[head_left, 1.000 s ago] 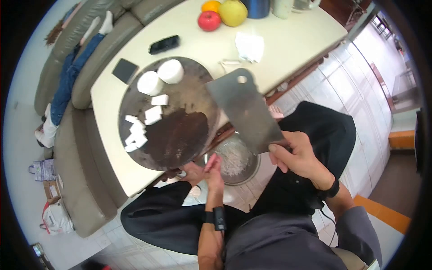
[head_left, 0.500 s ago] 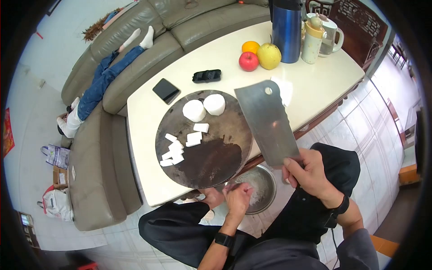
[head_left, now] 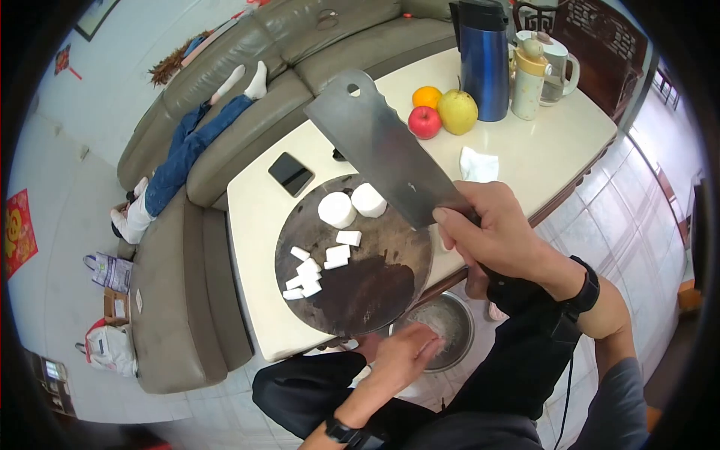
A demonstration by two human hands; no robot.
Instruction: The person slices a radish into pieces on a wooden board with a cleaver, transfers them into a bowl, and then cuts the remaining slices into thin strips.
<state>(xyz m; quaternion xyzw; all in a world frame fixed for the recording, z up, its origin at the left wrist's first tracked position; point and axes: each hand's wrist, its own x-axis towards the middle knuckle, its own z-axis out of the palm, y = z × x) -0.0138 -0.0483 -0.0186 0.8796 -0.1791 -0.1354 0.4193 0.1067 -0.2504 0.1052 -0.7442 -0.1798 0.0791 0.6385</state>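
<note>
A broad steel cleaver (head_left: 382, 150) is raised over the right side of the round chopping board (head_left: 360, 292), its handle gripped in my right hand (head_left: 499, 232). Near the board's front edge, my left hand (head_left: 405, 352) hangs over the rim of a metal basin (head_left: 457, 360) on the floor. Its fingers look loosely bent and slightly blurred, and I see nothing in them. Two thick white radish-like chunks (head_left: 337, 210) stand toward the back of the board. Several small white cut pieces (head_left: 308, 268) lie in front of them.
On the table (head_left: 251, 225) are a phone (head_left: 291, 174), an apple (head_left: 424, 122), an orange (head_left: 427, 97), a pear (head_left: 458, 112), a white tissue (head_left: 478, 165), a blue flask (head_left: 484, 67) and a bottle (head_left: 529, 82). A person's legs (head_left: 195, 146) rest on the sofa (head_left: 180, 300).
My right hand has raised the cleaver and brought it leftward, so the blade now covers part of the board and the black object behind it. My left hand has shifted slightly, its fingers less tightly bunched.
</note>
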